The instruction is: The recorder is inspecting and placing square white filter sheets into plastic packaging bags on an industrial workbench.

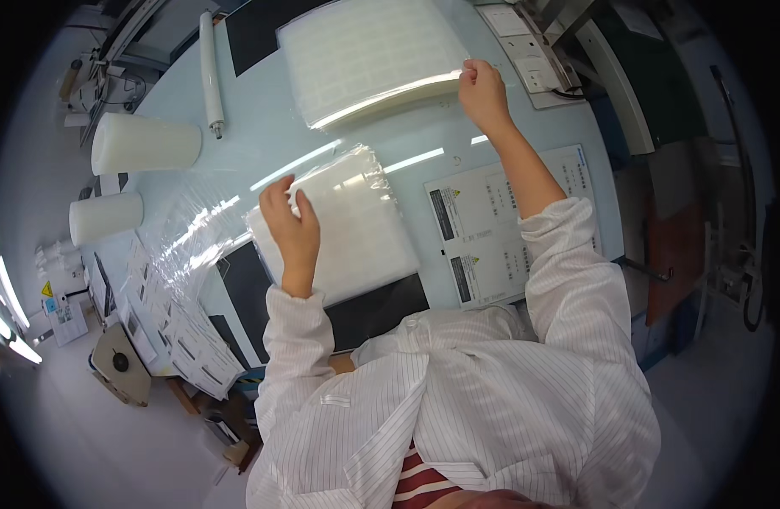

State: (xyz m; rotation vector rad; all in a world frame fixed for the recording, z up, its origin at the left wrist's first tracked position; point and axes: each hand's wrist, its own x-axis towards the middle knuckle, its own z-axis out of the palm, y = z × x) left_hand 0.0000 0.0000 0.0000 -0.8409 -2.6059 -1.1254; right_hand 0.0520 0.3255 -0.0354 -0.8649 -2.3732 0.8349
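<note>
My right hand (483, 95) is closed in a pinch at the near right corner of a stack of translucent whitish sheets (373, 55) at the far side of the table. The stack's near edge looks slightly lifted and shines in the light. Over the left edge of a nearer pile of clear plastic bags or film sheets (356, 229) is my left hand (290, 222). Its thumb stands apart from the bent fingers, and I see nothing held in it. Whether its fingertips touch the film, I cannot tell. A black mat (377, 310) shows from under the nearer pile.
Two white rolls (153, 144) and a long roller (209, 76) lie at the left of the pale table. Crumpled clear film (195, 229) spreads below them. Printed sheets (513, 229) lie at the right. A metal device (534, 64) stands at the far right edge.
</note>
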